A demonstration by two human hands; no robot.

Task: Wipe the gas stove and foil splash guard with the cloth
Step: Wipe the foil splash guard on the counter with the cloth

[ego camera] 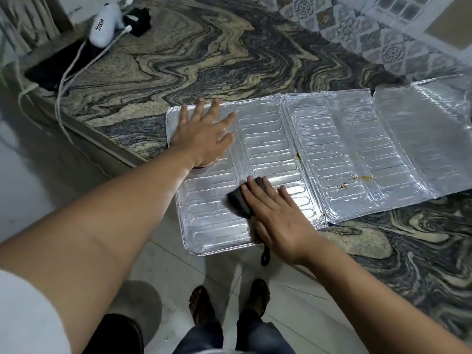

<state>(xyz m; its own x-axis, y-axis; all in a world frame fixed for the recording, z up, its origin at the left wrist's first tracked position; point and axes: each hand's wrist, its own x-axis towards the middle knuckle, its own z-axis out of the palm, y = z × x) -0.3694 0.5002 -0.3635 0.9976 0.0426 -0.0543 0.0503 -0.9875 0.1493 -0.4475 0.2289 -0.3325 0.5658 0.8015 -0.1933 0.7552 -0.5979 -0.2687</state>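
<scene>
The foil splash guard [319, 139] lies unfolded and flat on the marbled counter, its near left corner hanging over the counter edge. Yellow-brown food stains [361, 178] mark its right-hand panels. My left hand [204, 135] is spread flat on the guard's far left panel, fingers apart, holding nothing. My right hand [278, 217] presses a dark cloth [238, 200] flat against the near left part of the foil; a dark loop of the cloth hangs below the guard's edge. No gas stove is in view.
On the counter's far left corner sit a white device [106, 24], a black block and a dark flat slab [55, 66] with white cables [76, 62] trailing off the edge. The marbled counter [204, 60] ends at a tiled wall behind. My sandalled feet stand on pale floor tiles.
</scene>
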